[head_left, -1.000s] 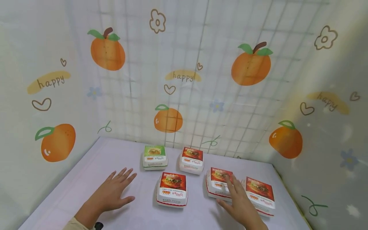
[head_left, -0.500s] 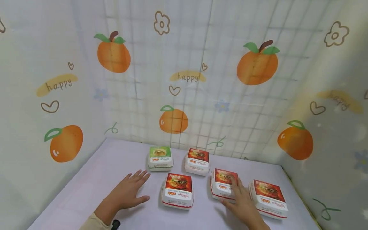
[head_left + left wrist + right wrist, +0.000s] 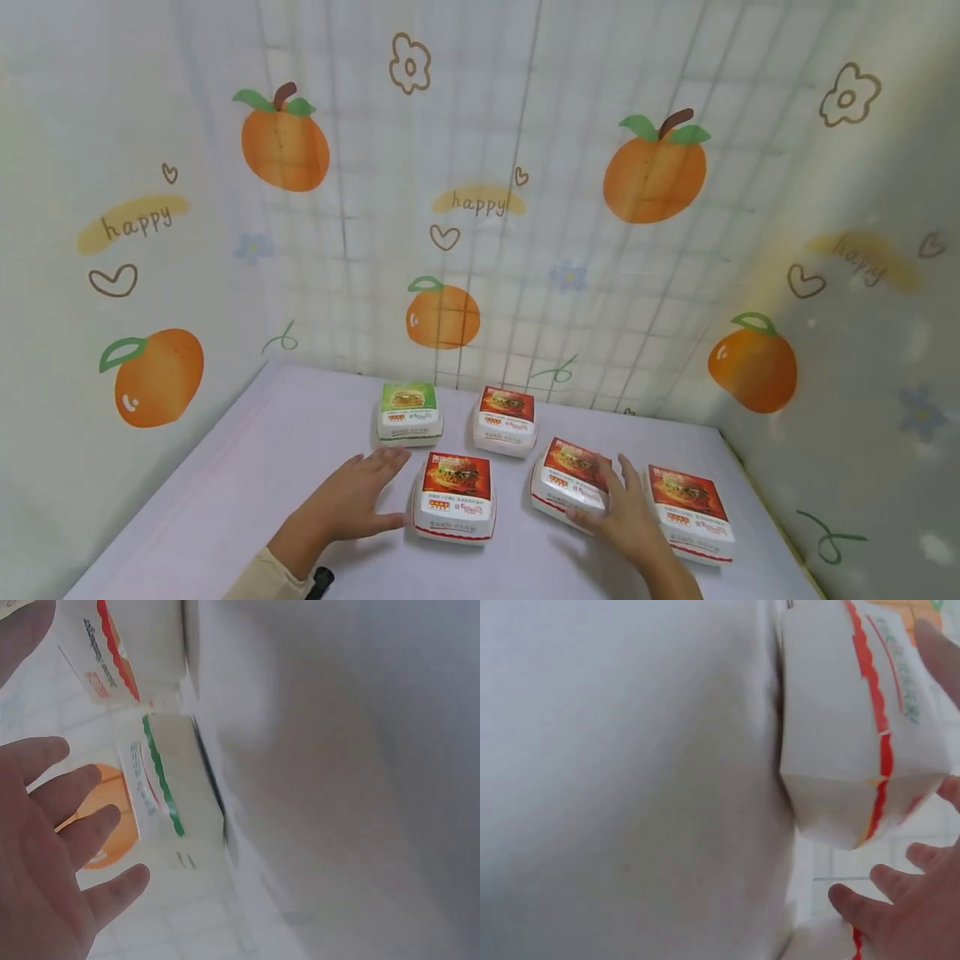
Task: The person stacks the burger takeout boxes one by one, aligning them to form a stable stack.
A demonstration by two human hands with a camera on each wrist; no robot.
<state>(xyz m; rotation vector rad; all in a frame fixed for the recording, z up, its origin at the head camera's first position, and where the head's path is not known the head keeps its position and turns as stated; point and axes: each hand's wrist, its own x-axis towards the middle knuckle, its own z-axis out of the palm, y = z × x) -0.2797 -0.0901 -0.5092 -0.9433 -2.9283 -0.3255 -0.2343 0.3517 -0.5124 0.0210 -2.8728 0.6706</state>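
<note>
Your left hand [image 3: 348, 504] is spread and holds nothing, its thumb tip just beside the front white cardboard box with a red burger-picture lid [image 3: 453, 500]. Your right hand [image 3: 630, 523] arches loosely at the right of the angled white cardboard box with a red burger-picture lid [image 3: 568, 485]; contact is unclear. The right wrist view adds those separated fingers and the box's lower side wall [image 3: 825, 799], hidden from overhead. The pale tabletop [image 3: 217, 483] stretches widest leftward; the rightmost red-lidded white box [image 3: 690, 517] sits near its right edge.
</note>
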